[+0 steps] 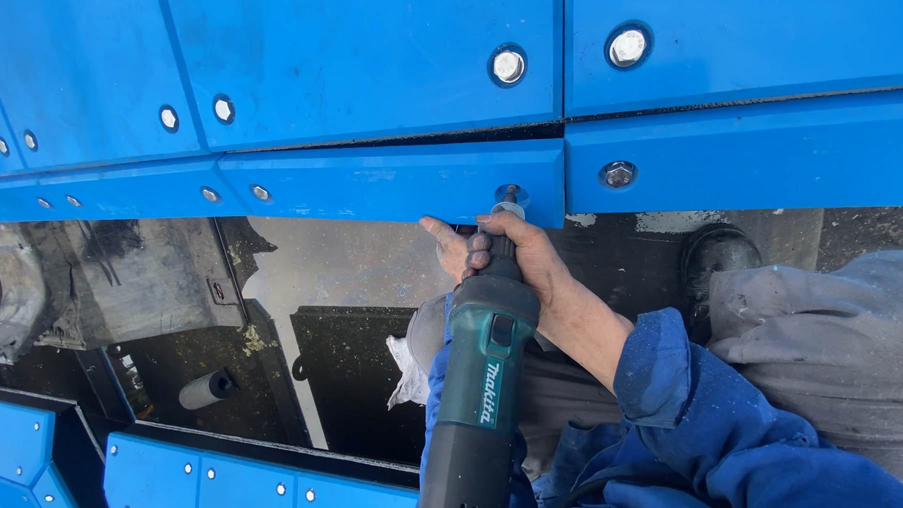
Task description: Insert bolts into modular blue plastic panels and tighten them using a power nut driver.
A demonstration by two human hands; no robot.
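Against the far wall of blue metal panels [365, 57], bolted along their edges above a dark, grimy recess, a teal-and-black die grinder [481, 383] points up, its tip at a bolt hole in the lower edge of the middle panel. The right hand [517, 257] has its grip clamped around the grinder's neck. The left hand's grip cannot be told; only a blue sleeve shows behind the tool. Eleven bolt heads show on the upper panels. One small black cylinder [208, 389] lies lower left.
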